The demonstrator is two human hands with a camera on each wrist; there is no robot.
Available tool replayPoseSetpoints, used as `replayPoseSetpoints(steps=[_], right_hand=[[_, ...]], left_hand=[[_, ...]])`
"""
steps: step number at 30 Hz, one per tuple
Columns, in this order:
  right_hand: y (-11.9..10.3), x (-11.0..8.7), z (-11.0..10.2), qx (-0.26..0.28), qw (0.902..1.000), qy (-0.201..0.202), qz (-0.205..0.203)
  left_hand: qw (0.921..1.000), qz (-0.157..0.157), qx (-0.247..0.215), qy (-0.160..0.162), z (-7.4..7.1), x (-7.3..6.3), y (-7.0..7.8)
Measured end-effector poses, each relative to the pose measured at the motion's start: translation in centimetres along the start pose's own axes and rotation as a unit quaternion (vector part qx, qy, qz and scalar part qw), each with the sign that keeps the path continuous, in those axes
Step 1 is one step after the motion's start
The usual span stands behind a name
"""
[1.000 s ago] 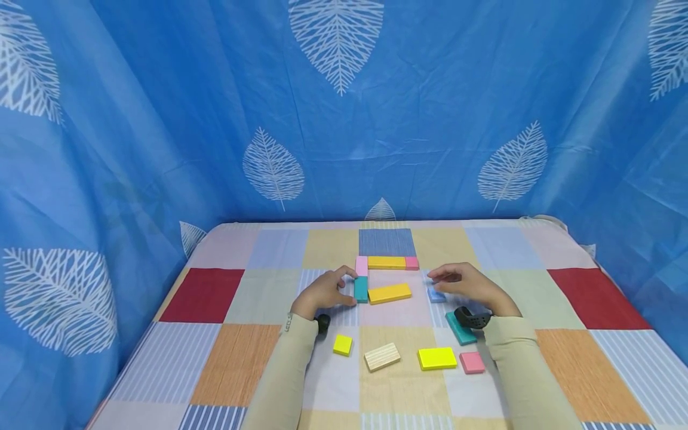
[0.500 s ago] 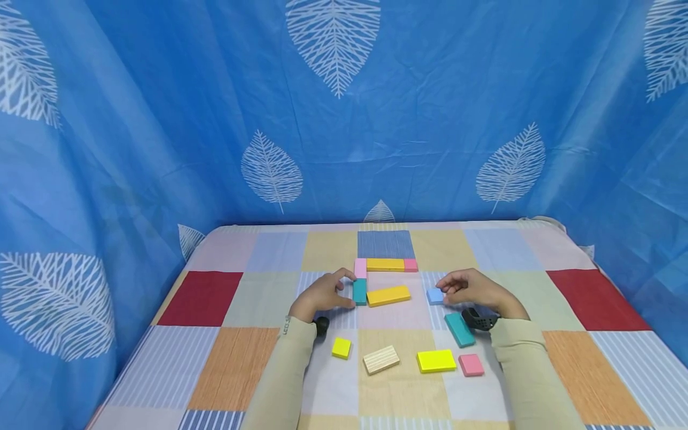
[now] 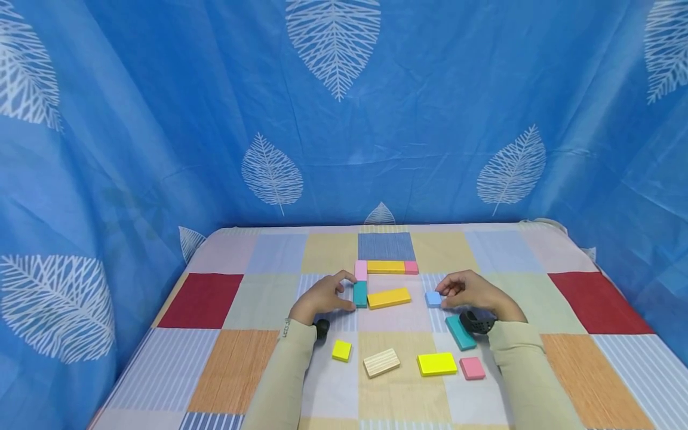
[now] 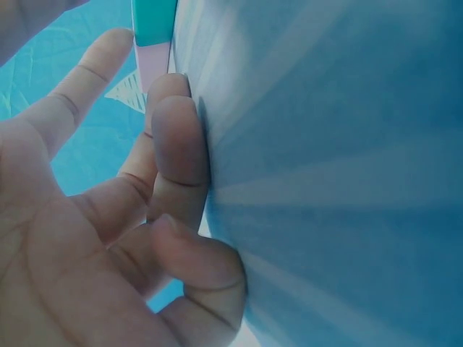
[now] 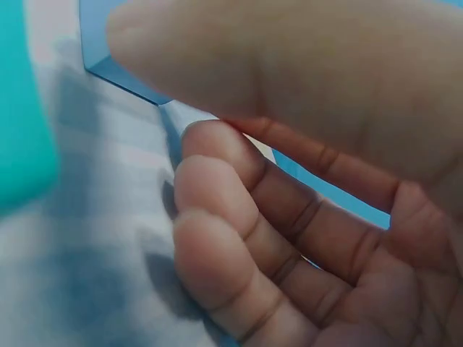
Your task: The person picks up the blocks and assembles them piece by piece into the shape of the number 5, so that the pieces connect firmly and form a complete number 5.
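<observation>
In the head view my left hand [image 3: 322, 297] rests beside the teal block [image 3: 360, 294], index fingertip and thumb tip at the left edge of it. The left wrist view shows that index finger [image 4: 94, 69] extended to the block's edge, the other fingers bent against the cloth. My right hand [image 3: 473, 292] pinches a small light blue block [image 3: 433, 300] at its right side; its thumb [image 5: 166, 54] overlaps the block in the right wrist view, and the index fingertip is hidden there. A yellow-orange bar [image 3: 389, 298] lies slanted between the hands, one end against the teal block.
A pink block [image 3: 361, 270], an orange bar [image 3: 385, 267] and a darker pink block [image 3: 411, 267] form a corner behind. Nearer lie a yellow square [image 3: 341, 350], a wooden block [image 3: 381, 362], a yellow block [image 3: 437, 364], a rose block [image 3: 472, 368] and another teal block [image 3: 460, 332].
My right hand has lowered its fingers onto the light blue block, which has turned and shifted slightly left. The left hand stays at the teal block.
</observation>
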State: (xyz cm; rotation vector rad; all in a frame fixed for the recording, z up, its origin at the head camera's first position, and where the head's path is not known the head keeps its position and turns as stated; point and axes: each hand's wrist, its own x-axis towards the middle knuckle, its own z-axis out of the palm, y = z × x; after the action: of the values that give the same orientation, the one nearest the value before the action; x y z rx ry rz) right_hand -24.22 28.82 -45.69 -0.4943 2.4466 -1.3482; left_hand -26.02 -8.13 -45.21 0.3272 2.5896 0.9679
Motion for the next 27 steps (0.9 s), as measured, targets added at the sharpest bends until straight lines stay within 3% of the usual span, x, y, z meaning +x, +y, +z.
replayPoseSetpoints(steps=[7, 27], right_hand=[[-0.5, 0.4, 0.6, -0.015, 0.9999, -0.002, -0.001], [-1.2, 1.6, 1.9, -0.03, 0.9993, -0.008, -0.022]], left_hand=[[0.9999, 0.015, -0.006, -0.005, 0.0, -0.1, -0.1], [0.9999, 0.004, -0.01, 0.0, 0.0, -0.3, 0.1]])
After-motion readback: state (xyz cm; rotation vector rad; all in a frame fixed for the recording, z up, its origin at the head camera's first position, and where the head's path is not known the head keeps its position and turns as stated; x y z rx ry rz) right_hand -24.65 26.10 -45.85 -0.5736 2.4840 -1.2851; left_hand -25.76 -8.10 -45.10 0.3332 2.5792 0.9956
